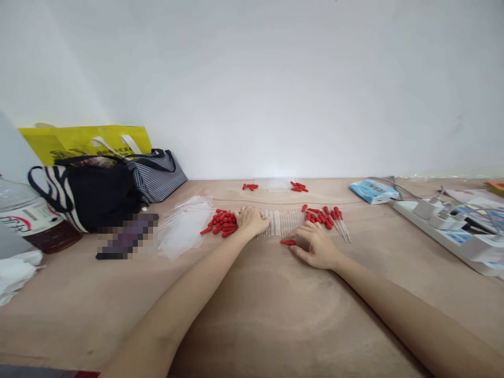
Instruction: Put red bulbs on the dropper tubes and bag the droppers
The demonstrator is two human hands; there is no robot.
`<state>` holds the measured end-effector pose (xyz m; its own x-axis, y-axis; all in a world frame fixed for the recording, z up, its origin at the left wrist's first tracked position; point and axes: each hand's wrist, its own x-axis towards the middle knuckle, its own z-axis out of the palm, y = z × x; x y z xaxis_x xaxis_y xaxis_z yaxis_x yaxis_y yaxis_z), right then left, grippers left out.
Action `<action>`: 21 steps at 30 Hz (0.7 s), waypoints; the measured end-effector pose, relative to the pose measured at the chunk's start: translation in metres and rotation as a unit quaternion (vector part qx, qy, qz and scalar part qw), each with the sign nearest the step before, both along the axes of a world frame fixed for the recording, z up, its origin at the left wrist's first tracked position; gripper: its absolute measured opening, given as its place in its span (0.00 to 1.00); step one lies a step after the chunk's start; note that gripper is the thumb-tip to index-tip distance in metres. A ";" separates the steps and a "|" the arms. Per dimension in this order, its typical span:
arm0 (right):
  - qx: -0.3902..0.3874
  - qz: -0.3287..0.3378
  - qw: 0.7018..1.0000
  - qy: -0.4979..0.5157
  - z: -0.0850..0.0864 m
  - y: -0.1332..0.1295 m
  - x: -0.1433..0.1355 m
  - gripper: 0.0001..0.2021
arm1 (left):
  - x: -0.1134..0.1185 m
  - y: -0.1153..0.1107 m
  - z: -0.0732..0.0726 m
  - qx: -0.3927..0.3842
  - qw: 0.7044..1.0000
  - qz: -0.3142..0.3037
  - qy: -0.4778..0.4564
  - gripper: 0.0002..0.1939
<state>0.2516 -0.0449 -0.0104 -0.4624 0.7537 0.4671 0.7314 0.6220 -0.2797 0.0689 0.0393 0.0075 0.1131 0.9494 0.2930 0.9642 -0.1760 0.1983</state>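
Observation:
A row of clear glass dropper tubes (284, 222) lies side by side on the table between my hands. My left hand (250, 221) rests over the row's left end, palm down, thumb stretched towards the tubes and fingers beside a pile of red rubber bulbs (221, 220). Some of its fingertips are hidden. At the near right end of the row, my right hand (316, 245) has thumb and fingertips closed around a single red rubber bulb (288, 242). Behind that hand lie more red bulbs (314, 216) and a few droppers (343, 227) with bulbs fitted on their tubes.
Clear plastic bags (183, 228) lie left of the bulbs, near a blurred dark object (128, 236). Further left stand a bottle (29, 218), a black bag (100, 197) and a striped bag (159, 176). Small bulb groups (299, 187) lie by the wall. A power strip (452, 231) and blue packet (373, 191) are right.

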 end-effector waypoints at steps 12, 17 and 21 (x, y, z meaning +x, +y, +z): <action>0.039 -0.003 0.999 -0.025 -0.007 0.004 -0.010 0.09 | 0.014 0.003 0.005 0.023 0.998 -0.016 0.060 0.11; 0.046 -0.016 0.999 0.008 -0.008 0.004 -0.010 0.08 | 0.001 -0.015 0.014 0.060 0.995 -0.063 0.044 0.10; 0.032 0.005 0.995 0.098 -0.011 0.008 -0.009 0.09 | -0.026 -0.038 0.005 0.080 0.972 -0.219 -0.007 0.07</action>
